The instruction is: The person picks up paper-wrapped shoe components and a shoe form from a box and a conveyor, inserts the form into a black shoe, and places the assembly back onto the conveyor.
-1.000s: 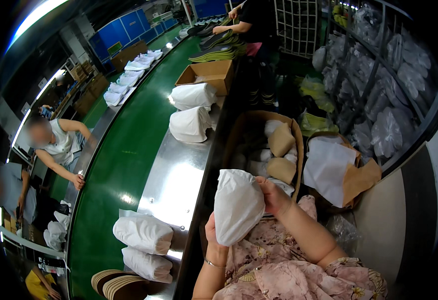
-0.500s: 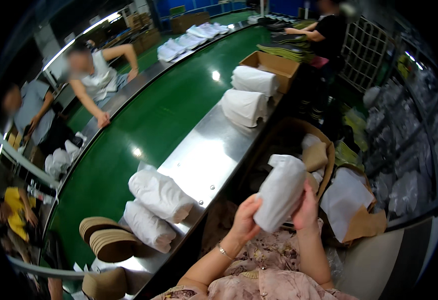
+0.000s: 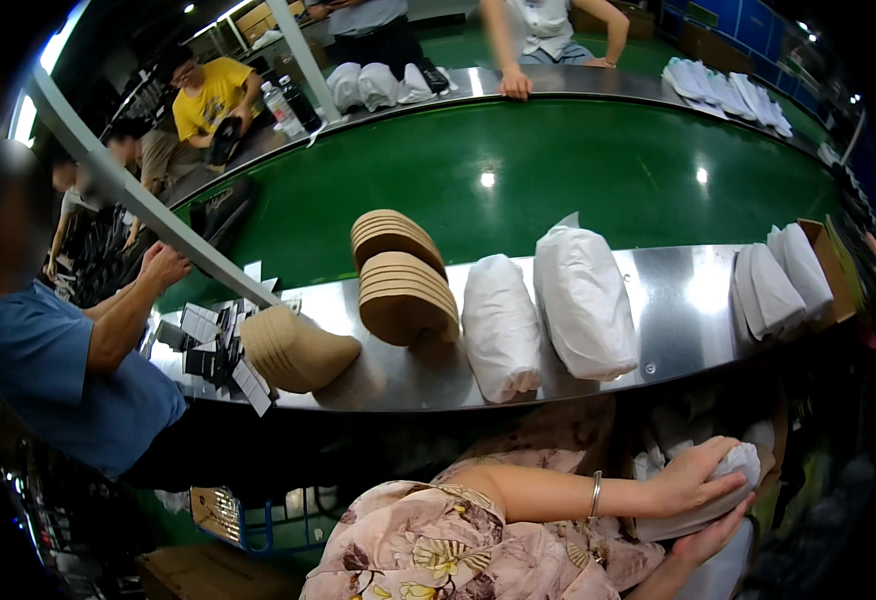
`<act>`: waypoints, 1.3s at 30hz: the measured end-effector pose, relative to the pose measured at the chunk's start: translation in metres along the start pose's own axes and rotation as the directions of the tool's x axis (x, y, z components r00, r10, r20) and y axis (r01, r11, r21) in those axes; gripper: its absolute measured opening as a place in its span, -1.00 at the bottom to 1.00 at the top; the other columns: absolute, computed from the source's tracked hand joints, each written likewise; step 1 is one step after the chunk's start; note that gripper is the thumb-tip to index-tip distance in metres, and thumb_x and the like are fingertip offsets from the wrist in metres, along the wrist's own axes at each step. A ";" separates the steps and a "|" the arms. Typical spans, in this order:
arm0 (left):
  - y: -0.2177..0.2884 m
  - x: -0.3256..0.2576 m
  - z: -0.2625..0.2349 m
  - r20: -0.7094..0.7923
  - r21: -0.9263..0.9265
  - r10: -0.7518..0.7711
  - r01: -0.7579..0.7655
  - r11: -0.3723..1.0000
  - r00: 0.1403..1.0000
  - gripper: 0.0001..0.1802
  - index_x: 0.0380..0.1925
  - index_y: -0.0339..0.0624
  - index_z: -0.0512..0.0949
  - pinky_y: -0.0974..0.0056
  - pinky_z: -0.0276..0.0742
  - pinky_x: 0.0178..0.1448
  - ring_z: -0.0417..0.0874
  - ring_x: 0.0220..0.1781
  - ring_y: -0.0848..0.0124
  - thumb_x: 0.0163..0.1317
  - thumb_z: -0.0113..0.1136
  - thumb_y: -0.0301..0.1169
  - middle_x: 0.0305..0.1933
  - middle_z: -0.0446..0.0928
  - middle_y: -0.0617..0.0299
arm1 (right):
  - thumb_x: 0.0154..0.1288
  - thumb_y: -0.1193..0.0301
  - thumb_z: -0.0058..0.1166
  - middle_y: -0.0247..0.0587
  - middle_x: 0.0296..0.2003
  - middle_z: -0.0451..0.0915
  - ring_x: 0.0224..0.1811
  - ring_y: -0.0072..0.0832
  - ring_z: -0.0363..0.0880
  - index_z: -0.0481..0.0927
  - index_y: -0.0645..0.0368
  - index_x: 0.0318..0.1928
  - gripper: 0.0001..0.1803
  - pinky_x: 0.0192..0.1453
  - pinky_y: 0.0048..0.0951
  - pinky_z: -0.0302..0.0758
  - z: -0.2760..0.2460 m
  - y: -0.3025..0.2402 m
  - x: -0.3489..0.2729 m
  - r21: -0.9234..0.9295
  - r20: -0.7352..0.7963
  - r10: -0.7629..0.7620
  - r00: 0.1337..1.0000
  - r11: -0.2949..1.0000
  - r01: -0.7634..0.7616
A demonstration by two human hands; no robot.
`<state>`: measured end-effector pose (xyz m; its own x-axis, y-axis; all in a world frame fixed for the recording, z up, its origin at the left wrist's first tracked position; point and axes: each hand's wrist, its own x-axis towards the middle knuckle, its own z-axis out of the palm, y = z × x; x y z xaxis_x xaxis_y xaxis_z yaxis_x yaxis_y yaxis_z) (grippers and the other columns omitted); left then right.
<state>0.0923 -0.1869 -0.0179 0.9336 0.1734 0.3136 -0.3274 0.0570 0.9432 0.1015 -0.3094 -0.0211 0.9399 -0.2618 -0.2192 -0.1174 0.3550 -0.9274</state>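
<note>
4 o'clock: white-wrapped bundle (image 3: 744,459), rounded, held by left hand (image 3: 696,480) above, right hand (image 3: 710,540) below; both hands' fingers clamped on it, likely keeping wrap snug. Beyond, steel bench (image 3: 693,300): crinkled papery parcels (image 3: 585,305) side by side; 9 o'clock, matte brown curved inserts (image 3: 408,300) nested, apparently saving room. 12 o'clock: smooth green surface (image 3: 558,160).

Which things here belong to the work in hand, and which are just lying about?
Likely in the work:
white bundle between left hand and right hand
similar bundles on metal bench

Apparently lying about:
bottles across the green belt
white shoes beyond it
</note>
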 end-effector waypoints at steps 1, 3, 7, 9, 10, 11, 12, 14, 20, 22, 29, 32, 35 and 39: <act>0.006 0.004 -0.003 0.058 -0.051 -0.079 0.082 0.995 0.995 -0.54 -0.01 -0.32 0.38 0.25 0.36 -0.11 0.47 -0.21 0.22 0.20 0.12 -0.23 -0.26 0.45 0.02 | 0.37 0.10 -0.20 -0.11 0.13 0.34 0.15 -0.32 0.35 0.31 0.28 0.16 -0.46 0.20 -0.36 0.32 0.002 -0.008 0.001 0.003 0.046 0.019 0.999 1.000 -0.020; 0.010 0.014 -0.011 0.280 -0.248 -0.071 0.144 0.958 0.957 -0.58 -0.07 -0.30 0.44 0.30 0.37 -0.08 0.47 -0.18 0.35 0.18 0.15 -0.23 -0.26 0.50 0.11 | 0.38 0.08 -0.22 -0.10 0.13 0.34 0.15 -0.32 0.35 0.30 0.29 0.17 -0.43 0.21 -0.38 0.30 0.002 -0.022 0.001 0.023 0.105 0.056 0.993 0.998 -0.058; 0.022 0.021 -0.021 0.596 -0.329 -0.082 0.336 0.883 0.799 -0.57 -0.06 -0.23 0.46 0.35 0.40 0.01 0.44 -0.09 0.51 0.12 0.24 -0.25 -0.15 0.52 0.25 | 0.40 0.13 -0.31 -0.16 0.07 0.39 0.10 -0.37 0.40 0.31 0.18 0.17 -0.51 0.18 -0.33 0.35 -0.051 -0.006 0.010 -0.030 0.301 -0.013 0.953 0.999 0.023; 0.014 0.011 -0.031 0.478 -0.169 -0.161 0.270 0.948 0.864 -0.47 0.02 -0.20 0.39 0.36 0.39 0.04 0.44 -0.02 0.49 0.07 0.27 -0.24 -0.09 0.41 0.24 | 0.35 0.14 -0.13 -0.29 -0.20 0.55 -0.15 -0.51 0.51 0.52 0.16 -0.16 -0.65 -0.05 -0.46 0.44 -0.022 0.005 -0.006 -0.001 0.165 0.103 0.981 0.995 -0.105; -0.002 0.001 -0.036 0.313 -0.134 -0.128 0.178 0.975 0.941 -0.49 0.01 -0.26 0.39 0.36 0.36 0.08 0.41 0.02 0.50 0.07 0.25 -0.30 0.01 0.36 0.21 | 0.34 0.14 -0.10 -0.33 -0.27 0.56 -0.24 -0.55 0.52 0.55 0.16 -0.22 -0.66 -0.15 -0.51 0.45 0.003 0.000 -0.016 0.024 0.348 0.144 0.926 0.986 -0.162; -0.005 -0.001 -0.037 0.366 -0.244 -0.195 0.296 0.923 0.910 -0.47 0.01 -0.34 0.37 0.35 0.32 0.13 0.37 0.09 0.48 0.05 0.24 -0.33 0.17 0.27 0.19 | 0.34 0.13 -0.10 -0.35 -0.29 0.57 -0.27 -0.58 0.52 0.55 0.16 -0.22 -0.65 -0.19 -0.53 0.44 0.003 0.010 -0.016 -0.137 0.158 0.149 0.976 0.982 -0.127; -0.010 0.000 -0.040 0.458 -0.306 -0.205 0.370 0.877 0.865 -0.53 0.01 -0.32 0.44 0.29 0.13 0.30 0.21 0.28 0.36 0.08 0.21 -0.37 0.31 0.13 0.14 | 0.35 0.12 -0.12 -0.36 -0.27 0.56 -0.25 -0.60 0.51 0.55 0.16 -0.21 -0.64 -0.19 -0.54 0.43 0.003 0.012 -0.014 -0.062 0.233 0.245 0.941 0.970 -0.237; -0.010 -0.009 -0.029 0.504 -0.378 -0.296 0.515 0.769 0.811 -0.53 0.01 -0.33 0.44 0.29 0.16 0.27 0.24 0.26 0.38 0.08 0.21 -0.37 0.27 0.21 0.12 | 0.37 0.12 -0.14 -0.37 -0.24 0.56 -0.22 -0.65 0.49 0.55 0.15 -0.19 -0.63 -0.16 -0.57 0.41 -0.009 0.023 -0.010 0.051 0.372 0.381 0.847 0.902 -0.428; -0.039 -0.034 -0.027 0.476 -0.370 -0.613 0.776 0.510 0.630 -0.59 -0.02 -0.30 0.43 0.35 0.43 0.00 0.53 -0.12 0.44 0.13 0.16 -0.36 -0.09 0.51 0.19 | 0.40 0.18 -0.20 -0.34 -0.29 0.53 -0.25 -0.63 0.45 0.49 0.18 -0.20 -0.67 -0.10 -0.58 0.37 -0.022 0.054 -0.019 0.045 0.180 0.339 0.923 0.935 -0.352; -0.042 -0.032 -0.027 0.431 -0.452 -0.641 0.767 0.456 0.635 -0.64 -0.07 -0.28 0.45 0.32 0.48 -0.04 0.54 -0.14 0.43 0.13 0.13 -0.37 -0.13 0.53 0.19 | 0.40 0.19 -0.19 -0.33 -0.30 0.53 -0.25 -0.62 0.44 0.46 0.20 -0.17 -0.67 -0.07 -0.57 0.36 -0.024 0.068 -0.013 0.062 0.119 0.320 0.940 0.943 -0.328; -0.072 -0.012 -0.020 0.261 -0.518 -0.754 0.747 0.418 0.603 -0.61 -0.16 -0.39 0.46 0.23 0.50 -0.03 0.58 -0.17 0.28 0.14 0.06 -0.27 -0.19 0.55 0.05 | 0.33 0.13 -0.10 -0.11 0.03 0.41 0.10 -0.43 0.36 0.27 0.19 0.11 -0.51 0.12 -0.43 0.31 -0.045 0.072 0.008 -0.186 0.183 0.310 0.933 0.943 -0.277; -0.101 0.000 -0.029 0.154 -0.552 -0.842 0.752 0.360 0.517 -0.55 -0.21 -0.37 0.48 0.18 0.49 -0.02 0.58 -0.24 0.23 0.11 0.04 -0.14 -0.26 0.55 0.04 | 0.18 0.16 0.14 -0.02 0.19 0.22 0.24 -0.34 0.20 0.06 0.19 0.27 -0.22 0.26 -0.37 0.19 -0.062 0.074 -0.005 -0.319 0.500 0.175 0.848 0.948 -0.008; -0.118 0.002 -0.021 0.182 -0.408 -0.850 0.824 0.393 0.495 -0.55 -0.24 -0.36 0.49 0.20 0.50 -0.06 0.57 -0.26 0.24 0.11 0.04 -0.14 -0.28 0.55 0.04 | 0.02 0.08 0.27 0.02 0.22 0.14 0.28 -0.28 0.14 -0.07 0.23 0.32 0.02 0.30 -0.31 0.12 -0.057 0.064 -0.008 -0.390 0.585 0.328 0.741 0.916 -0.097; -0.130 0.005 -0.011 0.220 -0.378 -0.882 0.870 0.318 0.417 -0.56 -0.25 -0.37 0.49 0.22 0.50 -0.08 0.57 -0.27 0.26 0.10 0.05 -0.15 -0.29 0.55 0.04 | 0.00 0.17 0.30 0.00 0.25 0.11 0.32 -0.28 0.08 -0.12 0.26 0.34 0.06 0.33 -0.34 0.06 -0.060 0.073 0.000 -0.259 0.576 0.274 0.770 0.955 -0.146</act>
<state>0.1379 -0.1825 -0.1404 0.7104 -0.1938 -0.6766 0.6529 0.5404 0.5308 0.0739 -0.3380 -0.1068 0.8763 0.4129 -0.2481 -0.3323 0.1452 -0.9319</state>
